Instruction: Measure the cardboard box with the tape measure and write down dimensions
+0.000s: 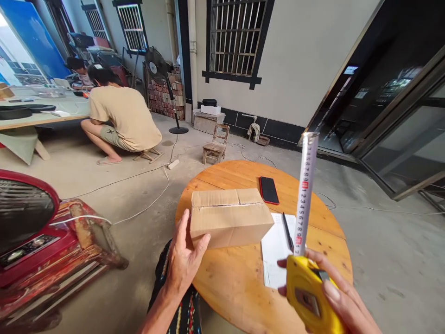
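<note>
My left hand (186,253) grips the near left corner of a closed cardboard box (231,218), thumb on the front face and fingers along the left side. The box rests on a round wooden table (236,285). In my right hand (335,283) is a yellow tape measure (309,297), its thumb near the black lock button. The silver blade (304,195) sticks up out of the case, numbers facing me, apart from the box. Beneath the blade and right of the box lie white paper (273,260) and a black pen (288,231).
A phone (269,190) with a red edge lies behind the paper. A red fan heater (26,227) stands at left. Beyond, a person in a tan shirt (123,113) crouches by a worktable. A small wooden chair (216,146), a standing fan (158,65) and floor cables are farther back.
</note>
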The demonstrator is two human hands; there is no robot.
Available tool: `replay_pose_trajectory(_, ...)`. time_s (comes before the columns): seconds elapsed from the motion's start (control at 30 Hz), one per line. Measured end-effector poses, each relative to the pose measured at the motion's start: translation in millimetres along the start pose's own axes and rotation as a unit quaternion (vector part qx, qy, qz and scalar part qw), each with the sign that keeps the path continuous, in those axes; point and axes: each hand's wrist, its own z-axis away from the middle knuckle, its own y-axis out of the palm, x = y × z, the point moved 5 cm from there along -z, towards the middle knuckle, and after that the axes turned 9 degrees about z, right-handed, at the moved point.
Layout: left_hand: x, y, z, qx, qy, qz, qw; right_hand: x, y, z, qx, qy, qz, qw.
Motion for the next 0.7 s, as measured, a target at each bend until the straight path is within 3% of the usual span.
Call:
replay_pose_trajectory(0.07,11,2.2,6,0.015,-0.053,0.012,0.998,10,-9,-13,-0.061,-0.026,0.026,0.997)
replay_pose_trajectory(0.13,18,5.4,11,0.046,-0.078,0.026,0.996,11,-10,-32,-0.066,-0.056,0.037,0.996)
replay_pose_trajectory(0.23,21,7.2,12,0.071,-0.111,0.036,0.991,4,-3,-57,-0.011,-0.078,0.021,0.997)
replay_pose_trajectory(0.37,14,-2.4,0,0.06,-0.158,0.016,0.985,13,10,-67,0.046,-0.095,-0.014,0.994)
replay_pose_trajectory(0.57,4,-19.0,-20,0.04,-0.162,-0.018,0.986,62,21,-82,0.052,-0.146,-0.054,0.987)
replay_pose_trajectory(0.7,4,-13.6,-11,0.075,-0.091,-0.054,0.992,65,27,-71,0.032,-0.129,-0.06,0.989)
